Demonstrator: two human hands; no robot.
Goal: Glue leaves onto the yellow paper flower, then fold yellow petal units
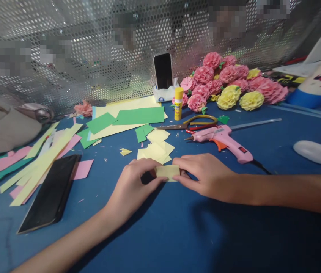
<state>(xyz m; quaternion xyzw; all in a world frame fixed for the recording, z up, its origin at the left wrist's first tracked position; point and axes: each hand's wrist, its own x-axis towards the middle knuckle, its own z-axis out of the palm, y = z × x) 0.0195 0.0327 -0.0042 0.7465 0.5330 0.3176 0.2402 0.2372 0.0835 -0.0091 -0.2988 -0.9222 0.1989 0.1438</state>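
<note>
Just below the frame's centre, the yellow paper point(167, 173) runs lengthwise sideways between the left hand point(136, 177) and the right hand point(210, 175), each grip pinching one end.

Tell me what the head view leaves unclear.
All in the head view:
Far side of the small yellow paper, held between left hand and right hand: turned away.
Where the black cord ends: hidden behind the right forearm.
Glue stick lettering: too small.
Pale object: cut off by the left edge.
Beyond the mesh: blurred.

scissors point(185, 125) lie behind the glue gun point(223, 137), paper squares point(156, 148) left.
</note>
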